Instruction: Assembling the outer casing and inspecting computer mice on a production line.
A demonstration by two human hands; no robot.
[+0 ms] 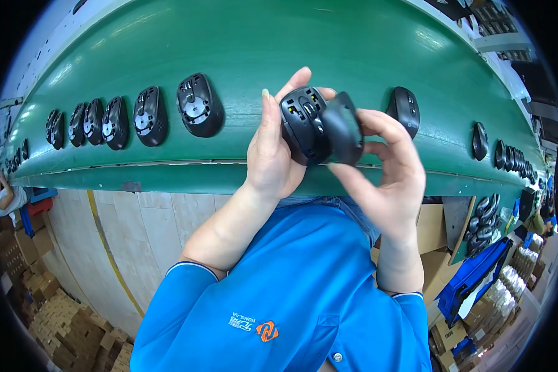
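- above the green table (260, 43), close to its near edge: a black computer mouse (302, 136), raised between both hands
- in the left hand (270, 152): the mouse, cradled from below and from its left side, grip closed around the body; thumb upright along that side, fingertips past the far end
- on top of the mouse: small openings, spots of yellow, and a wheel (315, 112) in the middle
- in the right hand (390, 170): a dark curved cover (343, 133), pinched between thumb below and fingers at its right side; slightly blurred
- cover tilted up at the right side of the mouse, partly in front of it; contact between the two impossible to tell
- on the table to the left: a spaced row of black mice (150, 116), shiny on top, smaller toward the rim of the view
- just beyond the right hand: a smooth black mouse (405, 108); farther right, another one (480, 141), then a tight row of mice (514, 159)
- at lower right: more dark mice (483, 224) on a green surface, near a blue crate (474, 276)
- at lower left: stacked brown boxes (62, 322) beside a pale floor (146, 232) with a yellow stripe (110, 254)
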